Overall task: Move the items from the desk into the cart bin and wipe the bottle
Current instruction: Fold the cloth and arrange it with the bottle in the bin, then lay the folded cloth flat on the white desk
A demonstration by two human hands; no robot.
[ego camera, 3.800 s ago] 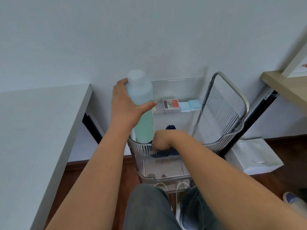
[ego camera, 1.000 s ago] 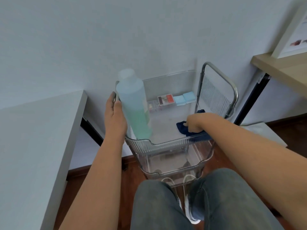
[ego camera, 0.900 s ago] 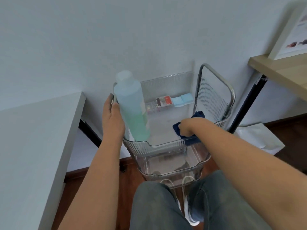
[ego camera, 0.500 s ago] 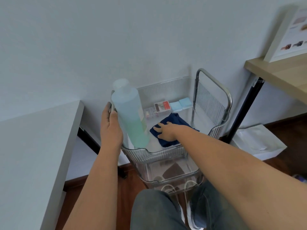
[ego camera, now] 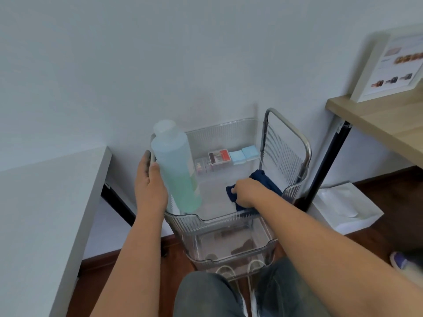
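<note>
Both hands are at the cart bin (ego camera: 207, 219); the left hand (ego camera: 150, 191) lies with straight fingers flat against the bottle (ego camera: 176, 170), steadying it rather than curling round it; the right hand (ego camera: 246, 193) has its fingers bunched on the dark blue cloth (ego camera: 263, 181), where half a second ago it lay spread flat on that cloth in the middle of the bin floor; the cloth has since been gathered and drawn toward the right wall; I judge the wiping of the bottle is about to start or resume, as cloth and bottle are apart now. Left to right: the bottle stands upright in the bin's near-left corner, a translucent plastic cylinder with a pale cap, its liquid bluish above and green lower down; at the far wall sit a red-and-white box (ego camera: 218, 156) and two light blue blocks (ego camera: 243, 153); the grey desk (ego camera: 45, 202) at left shows a bare top.
</note>
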